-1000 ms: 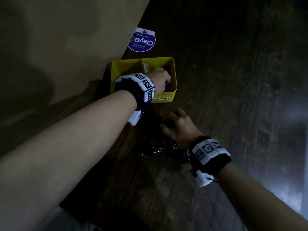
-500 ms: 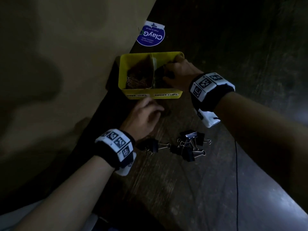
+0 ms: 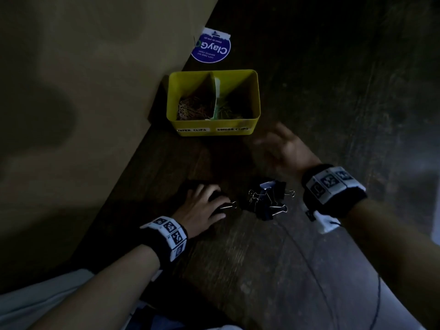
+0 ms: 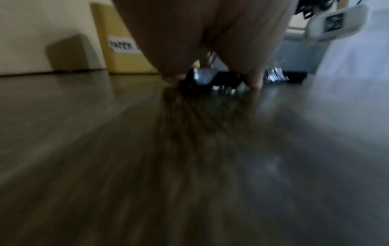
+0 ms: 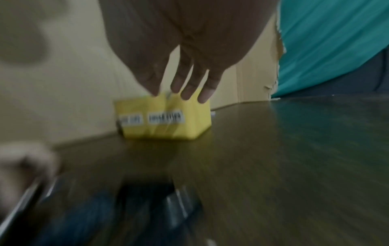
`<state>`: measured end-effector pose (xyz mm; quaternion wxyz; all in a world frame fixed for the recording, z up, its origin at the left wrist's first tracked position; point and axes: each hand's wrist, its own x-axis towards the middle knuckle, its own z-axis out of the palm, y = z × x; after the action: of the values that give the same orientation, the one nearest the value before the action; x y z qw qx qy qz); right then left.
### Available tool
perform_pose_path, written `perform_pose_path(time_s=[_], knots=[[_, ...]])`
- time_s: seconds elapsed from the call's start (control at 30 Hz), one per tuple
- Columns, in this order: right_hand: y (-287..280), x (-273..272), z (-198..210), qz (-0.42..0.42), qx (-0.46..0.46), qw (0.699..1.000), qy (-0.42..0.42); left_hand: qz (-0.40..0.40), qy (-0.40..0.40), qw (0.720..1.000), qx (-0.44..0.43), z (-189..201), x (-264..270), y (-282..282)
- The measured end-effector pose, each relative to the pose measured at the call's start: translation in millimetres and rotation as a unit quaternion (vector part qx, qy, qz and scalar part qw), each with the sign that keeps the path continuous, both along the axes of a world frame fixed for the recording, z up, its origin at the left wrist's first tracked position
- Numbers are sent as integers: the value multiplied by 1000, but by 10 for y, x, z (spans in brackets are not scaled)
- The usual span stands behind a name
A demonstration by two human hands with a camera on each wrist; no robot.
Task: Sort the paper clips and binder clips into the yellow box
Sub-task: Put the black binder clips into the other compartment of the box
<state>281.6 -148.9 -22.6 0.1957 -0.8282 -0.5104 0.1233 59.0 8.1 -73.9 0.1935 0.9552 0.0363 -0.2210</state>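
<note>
The yellow box [image 3: 256, 96] stands against the wall, with paper clips [image 3: 192, 109] in its left compartment and binder clips [image 3: 234, 108] in its right one. A pile of black binder clips [image 3: 269, 198] lies on the dark table in front of it. My left hand [image 3: 212, 198] is down on the table left of the pile, its fingers [image 4: 255, 81] curled round a single black binder clip [image 4: 210, 79]. My right hand [image 3: 273, 144] hovers blurred between box and pile; the right wrist view shows its fingers [image 5: 187, 89] straight and empty before the yellow box [image 5: 166, 119].
A round blue sticker [image 3: 210, 48] lies behind the box. A beige wall [image 3: 95, 91] runs along the left edge of the wooden table [image 3: 345, 103]. A thin dark cable [image 3: 309, 270] crosses the near table. Teal cloth [image 5: 336, 41] hangs at far right.
My right hand has come out of the box's right compartment and moved back toward the pile. My left hand has drawn back from the box front onto the leftmost binder clip.
</note>
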Motion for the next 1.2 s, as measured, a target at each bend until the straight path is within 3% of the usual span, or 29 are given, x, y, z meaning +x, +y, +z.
perform_pose_path(time_s=[0.13, 0.2, 0.33, 0.4, 0.47, 0.7, 0.77, 0.83, 1.0, 1.07, 1.2], knots=[[-382, -197, -235, -14, -169, 985, 33, 19, -37, 998, -55, -46, -28, -31], [-492, -293, -315, -39, -215, 975, 40, 99, -45, 990, -89, -9, 28, -46], [-542, -532, -486, -83, -208, 973, 52, 294, -117, 936, -154, 85, 151, -41], [-544, -628, -544, -121, -160, 978, 63, 279, -145, 940, -135, 59, 160, -78], [-544, -682, -591, -147, -131, 978, 62, 213, -155, 960, -92, -5, 127, -135], [-546, -710, -584, -195, -91, 972, 90, 54, -173, 983, 9, -56, 69, -185], [-552, -731, -581, -195, -87, 972, 96, 78, -173, 982, -26, -32, 113, -180], [-574, -743, -587, -193, -81, 972, 102, 161, -164, 970, -82, 0, 174, -151], [-558, -715, -514, -253, -76, 954, 144, 333, -123, 907, -227, 84, 226, -210], [-539, -688, -484, -275, -79, 945, 160, 342, -55, 883, -315, 143, 235, -305], [-539, -627, -458, -309, -50, 928, 201, 299, -20, 888, -350, 147, 252, -406]])
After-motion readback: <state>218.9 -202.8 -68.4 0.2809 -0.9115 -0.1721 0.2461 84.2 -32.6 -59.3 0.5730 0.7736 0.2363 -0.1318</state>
